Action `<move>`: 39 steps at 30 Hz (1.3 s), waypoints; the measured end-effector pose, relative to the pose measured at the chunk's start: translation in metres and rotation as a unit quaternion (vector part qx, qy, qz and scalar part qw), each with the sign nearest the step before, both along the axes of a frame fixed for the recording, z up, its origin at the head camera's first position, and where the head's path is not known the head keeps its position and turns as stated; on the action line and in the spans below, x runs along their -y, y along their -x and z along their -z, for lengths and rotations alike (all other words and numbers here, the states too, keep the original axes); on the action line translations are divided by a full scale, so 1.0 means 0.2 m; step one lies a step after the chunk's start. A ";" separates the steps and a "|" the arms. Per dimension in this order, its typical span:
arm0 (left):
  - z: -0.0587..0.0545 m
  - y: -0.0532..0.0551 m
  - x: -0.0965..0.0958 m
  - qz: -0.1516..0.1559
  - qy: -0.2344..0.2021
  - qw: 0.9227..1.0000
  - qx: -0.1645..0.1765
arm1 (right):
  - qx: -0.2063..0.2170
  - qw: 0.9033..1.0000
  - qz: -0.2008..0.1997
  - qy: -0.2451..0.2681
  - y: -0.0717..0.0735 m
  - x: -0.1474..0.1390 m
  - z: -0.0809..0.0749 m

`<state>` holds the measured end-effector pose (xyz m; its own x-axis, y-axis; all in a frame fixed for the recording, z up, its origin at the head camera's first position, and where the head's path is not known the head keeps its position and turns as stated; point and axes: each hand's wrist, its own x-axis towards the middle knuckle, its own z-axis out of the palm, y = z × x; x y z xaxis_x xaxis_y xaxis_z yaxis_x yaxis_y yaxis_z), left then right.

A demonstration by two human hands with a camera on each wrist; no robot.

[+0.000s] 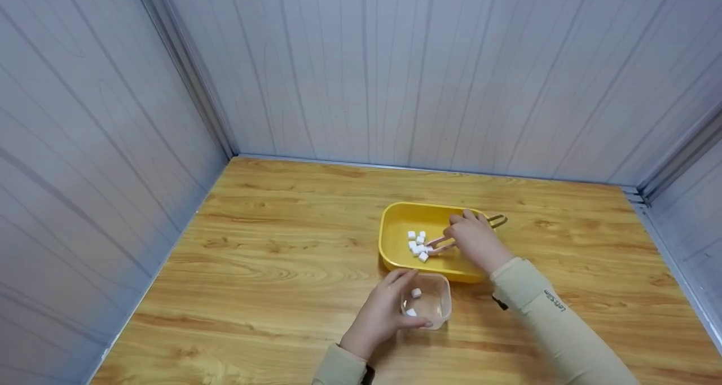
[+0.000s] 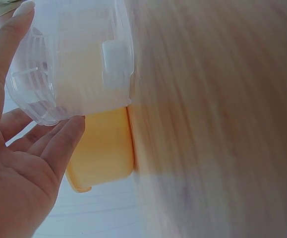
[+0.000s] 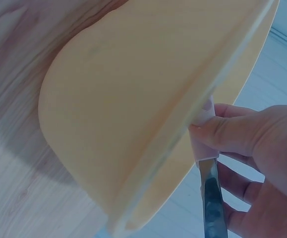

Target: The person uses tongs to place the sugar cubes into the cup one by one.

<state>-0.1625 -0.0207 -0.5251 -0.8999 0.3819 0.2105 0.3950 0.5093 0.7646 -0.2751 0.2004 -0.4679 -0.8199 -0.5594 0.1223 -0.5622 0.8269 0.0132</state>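
Note:
A yellow basin (image 1: pixel 395 259) holds several small white cubes (image 1: pixel 412 244) toward its left side. Over it, my right hand (image 1: pixel 476 238) grips a pair of tongs (image 1: pixel 498 220) with pinkish arms and a metal bend at the back. The tong tips reach in among the cubes. In the right wrist view, thumb and fingers pinch the pink part of the tongs, and the basin wall hides the tips. In front of the basin, my left hand (image 1: pixel 383 312) holds a clear plastic container (image 1: pixel 443 295) between thumb and fingers. Two white cubes lie inside the container.
Both containers are on a wood-grain table (image 1: pixel 271 249). Pale panelled walls (image 1: pixel 350 80) rise behind it and at both sides, with metal posts (image 1: pixel 192 69) in the corners. The clear container sits close against the near side of the basin.

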 end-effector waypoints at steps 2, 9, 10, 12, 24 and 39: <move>0.00 0.00 0.00 0.000 0.001 1.000 0.002 | 0.003 1.000 0.004 0.000 0.00 0.00 0.00; 0.00 0.00 0.00 0.006 -0.004 1.000 -0.005 | 0.002 1.000 0.002 -0.005 0.00 -0.02 0.01; 0.00 0.00 0.00 0.007 -0.006 1.000 -0.006 | 0.001 1.000 0.002 -0.004 0.00 -0.02 0.02; 0.01 0.00 0.00 0.009 -0.007 1.000 -0.007 | 0.001 1.000 0.005 -0.005 0.00 -0.04 0.02; 0.00 0.00 0.00 0.000 -0.011 1.000 0.010 | 0.022 0.999 0.024 0.014 -0.02 -0.11 0.00; 0.00 0.00 0.00 0.000 -0.009 1.000 -0.001 | 0.033 0.998 0.048 0.027 -0.08 -0.16 -0.10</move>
